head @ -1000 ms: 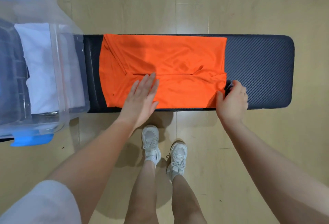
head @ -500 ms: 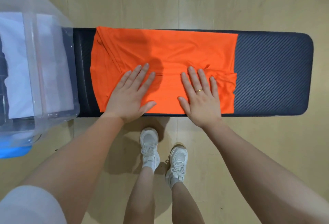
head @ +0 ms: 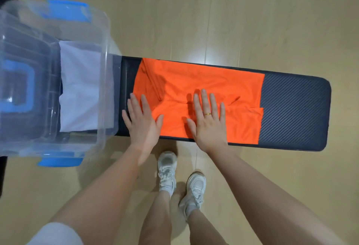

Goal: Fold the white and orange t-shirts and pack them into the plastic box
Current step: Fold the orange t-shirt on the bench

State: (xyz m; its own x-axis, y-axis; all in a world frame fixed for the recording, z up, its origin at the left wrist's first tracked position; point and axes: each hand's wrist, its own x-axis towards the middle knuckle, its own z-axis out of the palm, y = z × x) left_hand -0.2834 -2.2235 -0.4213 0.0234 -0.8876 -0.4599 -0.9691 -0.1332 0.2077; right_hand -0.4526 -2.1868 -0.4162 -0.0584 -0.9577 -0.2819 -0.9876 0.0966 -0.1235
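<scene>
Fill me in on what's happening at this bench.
A person is folding an orange t-shirt on a dark padded bench. Both hands lie flat and open: the left hand at the shirt's left end, partly on the bench, the right hand near its middle. A folded white t-shirt already sits in the clear plastic box at the bench's left end.

I see the orange t-shirt (head: 204, 93) spread flat on the dark table (head: 295, 112). My left hand (head: 142, 123) lies flat at the shirt's left edge, fingers straight; my right hand (head: 208, 122) presses flat on the cloth near the middle. At the table's left end stands the clear plastic box (head: 103, 73), the white t-shirt (head: 79, 89) folded inside.
</scene>
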